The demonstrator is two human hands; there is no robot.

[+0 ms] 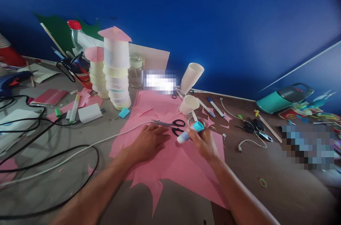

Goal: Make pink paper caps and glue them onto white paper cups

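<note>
At frame centre, the pink paper (170, 161) is pinned flat by the open left hand (150, 141); a glue stick (189, 132) is gripped in the right hand (204, 143), near the scissors (173, 125).

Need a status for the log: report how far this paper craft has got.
Done: two cup towers wear pink paper cones, and the pink sheet is cut ragged. In hand: right hand holds a glue stick; left hand presses the sheet beside scissors. Left: loose cups uncapped.
</note>
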